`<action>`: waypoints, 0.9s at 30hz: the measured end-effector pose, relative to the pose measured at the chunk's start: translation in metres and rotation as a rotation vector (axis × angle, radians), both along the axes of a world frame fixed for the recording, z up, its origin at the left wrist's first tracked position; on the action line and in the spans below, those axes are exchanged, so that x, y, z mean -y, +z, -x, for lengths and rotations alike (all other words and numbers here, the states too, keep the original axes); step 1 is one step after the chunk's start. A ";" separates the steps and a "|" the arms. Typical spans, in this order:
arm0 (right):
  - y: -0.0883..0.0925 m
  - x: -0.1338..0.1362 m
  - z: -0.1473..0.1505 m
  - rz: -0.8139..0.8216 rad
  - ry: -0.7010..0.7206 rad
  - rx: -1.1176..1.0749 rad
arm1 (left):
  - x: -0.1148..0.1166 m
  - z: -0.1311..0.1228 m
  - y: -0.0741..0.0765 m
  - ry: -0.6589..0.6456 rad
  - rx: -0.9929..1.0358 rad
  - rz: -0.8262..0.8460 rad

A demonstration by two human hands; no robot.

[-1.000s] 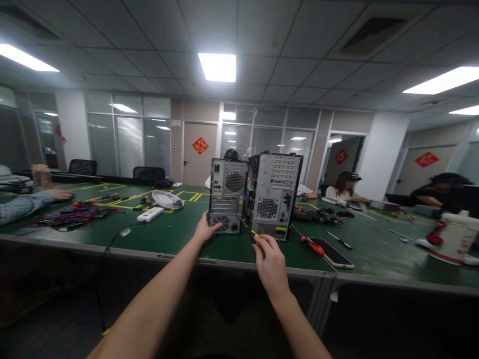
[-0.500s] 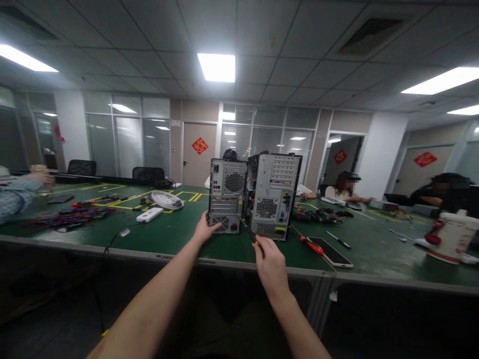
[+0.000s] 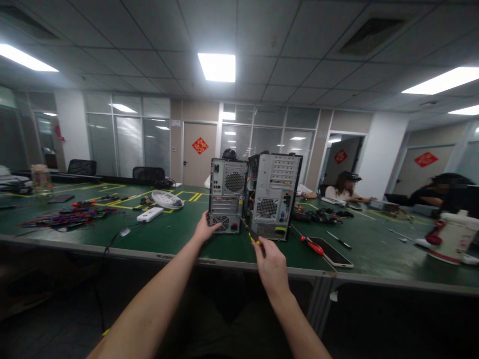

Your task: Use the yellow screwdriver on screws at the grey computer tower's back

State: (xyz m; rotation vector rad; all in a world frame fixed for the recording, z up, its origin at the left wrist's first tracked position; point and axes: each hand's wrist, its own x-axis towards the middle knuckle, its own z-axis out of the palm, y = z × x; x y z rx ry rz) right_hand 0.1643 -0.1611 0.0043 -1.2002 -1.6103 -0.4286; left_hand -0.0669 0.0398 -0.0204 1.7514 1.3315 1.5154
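Two grey computer tower cases stand upright on the green table (image 3: 168, 239), rear panels toward me. My left hand (image 3: 205, 230) rests against the lower left corner of the left case (image 3: 228, 202), fingers curled on its edge. My right hand (image 3: 272, 265) is closed round a black and yellow screwdriver (image 3: 251, 233). Its tip points up and left at the gap between the left case and the right case (image 3: 276, 195), near their bottom edges.
A red-handled screwdriver (image 3: 309, 242) and a phone (image 3: 331, 252) lie right of the cases. A white fan (image 3: 167, 199), a white power strip (image 3: 149, 214) and a heap of coloured wires (image 3: 71, 216) lie to the left. People sit at the far right. A white and red bottle (image 3: 452, 236) stands right.
A co-worker's sleeved arm at the far left has drawn back out of view. My hands and the screwdriver have barely moved.
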 end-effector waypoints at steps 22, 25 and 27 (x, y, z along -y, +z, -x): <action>-0.002 -0.002 0.000 -0.061 -0.005 -0.022 | -0.001 0.000 -0.001 0.002 -0.003 -0.015; -0.002 -0.002 0.000 -0.071 -0.006 -0.028 | -0.002 0.000 -0.001 0.001 0.001 -0.018; -0.003 -0.002 0.000 -0.075 -0.009 -0.028 | -0.003 0.001 -0.002 0.001 0.006 -0.017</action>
